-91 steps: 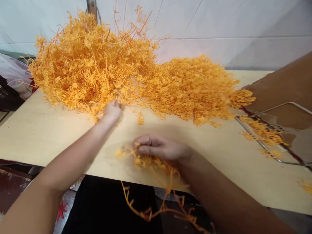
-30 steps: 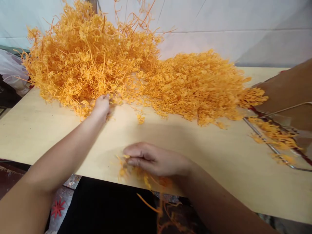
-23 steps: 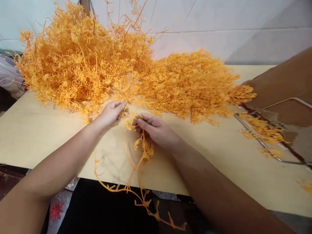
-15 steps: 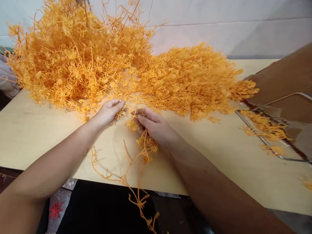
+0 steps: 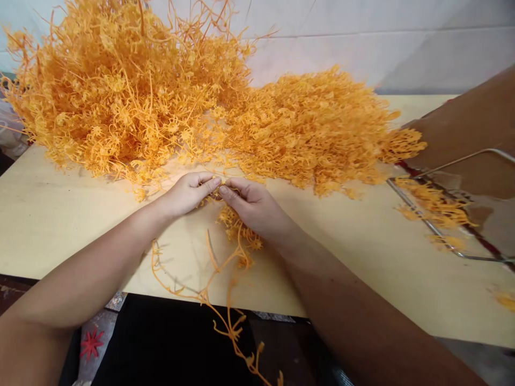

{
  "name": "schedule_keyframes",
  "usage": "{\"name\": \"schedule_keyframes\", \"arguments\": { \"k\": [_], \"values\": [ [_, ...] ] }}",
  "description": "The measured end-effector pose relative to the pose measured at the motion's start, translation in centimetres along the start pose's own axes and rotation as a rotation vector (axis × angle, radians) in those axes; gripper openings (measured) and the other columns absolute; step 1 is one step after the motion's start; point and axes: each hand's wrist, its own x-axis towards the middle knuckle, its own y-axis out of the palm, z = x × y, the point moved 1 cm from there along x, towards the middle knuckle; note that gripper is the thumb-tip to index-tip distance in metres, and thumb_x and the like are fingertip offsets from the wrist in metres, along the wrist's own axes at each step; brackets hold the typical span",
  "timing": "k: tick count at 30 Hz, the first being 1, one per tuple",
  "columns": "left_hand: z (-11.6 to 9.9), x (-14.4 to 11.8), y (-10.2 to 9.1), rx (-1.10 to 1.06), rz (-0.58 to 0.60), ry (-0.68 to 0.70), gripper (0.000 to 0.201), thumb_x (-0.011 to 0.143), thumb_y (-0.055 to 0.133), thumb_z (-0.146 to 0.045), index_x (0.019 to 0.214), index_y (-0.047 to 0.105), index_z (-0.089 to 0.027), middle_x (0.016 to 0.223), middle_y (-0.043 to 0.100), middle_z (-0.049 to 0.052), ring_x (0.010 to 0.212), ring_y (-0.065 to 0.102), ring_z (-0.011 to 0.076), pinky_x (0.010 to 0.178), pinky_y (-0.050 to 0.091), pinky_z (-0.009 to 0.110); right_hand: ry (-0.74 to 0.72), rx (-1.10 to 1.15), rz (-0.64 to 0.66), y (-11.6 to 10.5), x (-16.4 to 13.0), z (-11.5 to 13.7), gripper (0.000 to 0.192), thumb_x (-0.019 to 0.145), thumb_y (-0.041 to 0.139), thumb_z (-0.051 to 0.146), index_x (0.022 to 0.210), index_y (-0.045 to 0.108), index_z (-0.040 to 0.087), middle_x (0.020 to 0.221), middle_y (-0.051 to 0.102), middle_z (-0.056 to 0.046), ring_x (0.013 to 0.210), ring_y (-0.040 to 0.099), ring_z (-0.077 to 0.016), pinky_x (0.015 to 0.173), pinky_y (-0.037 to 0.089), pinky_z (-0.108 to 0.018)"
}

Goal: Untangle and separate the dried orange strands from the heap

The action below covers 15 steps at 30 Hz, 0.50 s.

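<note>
Head view: left hand (image 5: pixel 188 192) and right hand (image 5: pixel 252 206) meet fingertip to fingertip at the bench (image 5: pixel 60 214) front, fingers pinched on an orange sprig (image 5: pixel 237 236), thin, branching, apparently plastic; its stems trail over the edge; behind, the tangled orange pile (image 5: pixel 193 118) remains large; a few pieces lie by the wire frame (image 5: pixel 442 236).

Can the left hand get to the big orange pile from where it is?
Probably yes: the left hand sits just in front of the orange pile, with only bare table between.
</note>
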Motion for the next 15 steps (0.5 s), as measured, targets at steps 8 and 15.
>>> {"name": "schedule_keyframes", "arguments": {
  "k": [8, 15],
  "values": [
    [-0.4, -0.1, -0.2, -0.086, -0.050, -0.016, 0.029, 0.080, 0.053, -0.030, 0.057, 0.048, -0.013, 0.051, 0.041, -0.005, 0.047, 0.035, 0.0036, 0.048, 0.027, 0.019, -0.018, 0.026, 0.072, -0.2, 0.0, 0.0, 0.020, 0.080, 0.053, 0.036, 0.072, 0.049, 0.018, 0.065, 0.045, 0.002, 0.062, 0.042, -0.0095, 0.060, 0.037, -0.025],
    [-1.0, -0.2, -0.1, -0.100, -0.135, -0.096, 0.028, 0.082, 0.051, -0.021, 0.055, 0.045, -0.013, 0.044, 0.034, -0.007, 0.039, 0.027, 0.0020, 0.042, 0.022, 0.019, 0.032, 0.102, 0.049, -0.5, -0.1, 0.2, 0.024, 0.077, 0.058, 0.040, 0.075, 0.050, 0.017, 0.062, 0.044, 0.004, 0.056, 0.038, -0.0069, 0.053, 0.034, -0.022]
  ]
}}
